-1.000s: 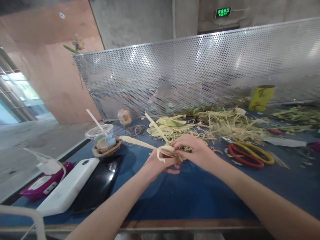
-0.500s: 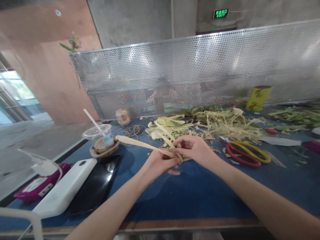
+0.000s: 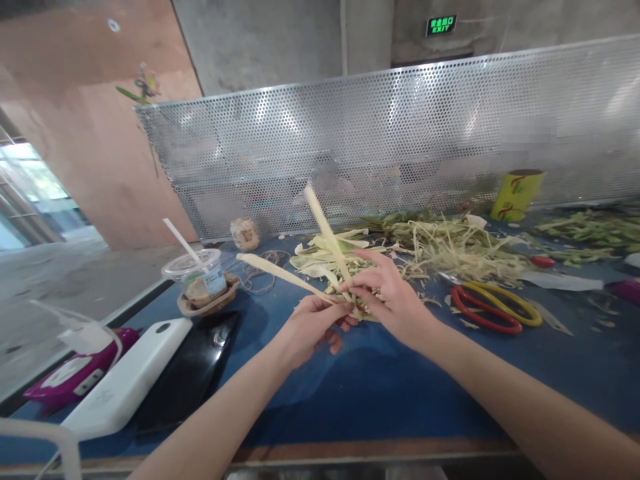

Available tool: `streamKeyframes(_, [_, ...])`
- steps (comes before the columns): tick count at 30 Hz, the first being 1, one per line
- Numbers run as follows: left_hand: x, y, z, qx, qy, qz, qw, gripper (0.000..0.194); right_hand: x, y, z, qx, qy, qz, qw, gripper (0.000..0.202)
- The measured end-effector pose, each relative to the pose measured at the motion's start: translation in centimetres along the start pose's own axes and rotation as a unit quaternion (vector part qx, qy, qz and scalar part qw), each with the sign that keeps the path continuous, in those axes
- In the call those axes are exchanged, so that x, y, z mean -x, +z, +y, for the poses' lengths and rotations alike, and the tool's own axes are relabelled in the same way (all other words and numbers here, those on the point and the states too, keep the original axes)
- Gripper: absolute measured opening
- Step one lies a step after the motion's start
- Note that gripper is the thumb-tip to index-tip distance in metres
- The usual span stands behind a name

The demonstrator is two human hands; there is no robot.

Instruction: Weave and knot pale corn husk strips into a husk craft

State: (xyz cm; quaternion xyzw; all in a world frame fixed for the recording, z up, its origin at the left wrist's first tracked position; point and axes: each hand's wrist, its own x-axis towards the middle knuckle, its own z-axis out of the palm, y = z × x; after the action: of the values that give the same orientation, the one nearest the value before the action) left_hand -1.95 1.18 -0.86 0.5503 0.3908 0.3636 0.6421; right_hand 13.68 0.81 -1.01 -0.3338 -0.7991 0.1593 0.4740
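My left hand (image 3: pixel 313 328) is closed, pinching the lower end of a pale, flat corn husk strip (image 3: pixel 277 272) that points up and to the left. Close beside it, my right hand (image 3: pixel 393 297) has its fingers closed on a second, greener husk strip (image 3: pixel 326 228), which stands up and leans left. Both strips come together between my fingertips, where their joined ends are partly hidden. Behind the hands lies a small heap of husk leaves and scraps (image 3: pixel 313 263).
Red-and-yellow-handled scissors (image 3: pixel 487 313) and a knife (image 3: pixel 560 281) lie on the right, below a larger husk pile (image 3: pixel 450 247). On the left stand a plastic cup (image 3: pixel 200 277), a white power bank (image 3: pixel 125 377), a black phone (image 3: pixel 193 370) and a purple power strip (image 3: pixel 80 370). A perforated metal screen (image 3: pixel 350 133) runs behind.
The greener strip has swung higher and now stands more upright. My right hand has shifted its fingers nearer the strip's base, while the left hand's strip has barely moved.
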Motion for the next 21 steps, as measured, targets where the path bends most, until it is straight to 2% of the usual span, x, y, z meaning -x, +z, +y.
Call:
streamKeyframes(3, [0.20, 0.05, 0.05, -0.029, -0.017, -0.007, 0.999, 0.016, -0.17, -0.36, 0.02, 0.058, -0.096, -0.043, 0.993, 0.018])
streamKeyframes(6, [0.48, -0.09, -0.07, -0.061, -0.007, -0.034, 0.998, 0.014, -0.24, -0.53, 0.30, 0.082, -0.165, -0.095, 0.978, 0.019])
streamKeyframes(10, [0.84, -0.24, 0.09, -0.087, 0.018, -0.079, 0.993, 0.012, -0.09, -0.48, 0.54, 0.077, -0.107, -0.104, 0.986, 0.022])
streamKeyframes(16, [0.95, 0.06, 0.30, -0.136, 0.038, -0.083, 0.987, 0.018, -0.14, -0.27, 0.23, -0.068, -0.044, -0.111, 0.990, 0.019])
streamKeyframes(19, [0.89, 0.18, 0.24, -0.138, 0.046, -0.085, 0.986, 0.018, -0.11, -0.32, -0.08, -0.099, -0.006, -0.086, 0.991, 0.034])
streamKeyframes(21, [0.89, 0.26, 0.21, -0.142, 0.047, -0.091, 0.985, 0.018, -0.13, -0.47, -0.31, -0.097, 0.012, -0.092, 0.991, 0.046])
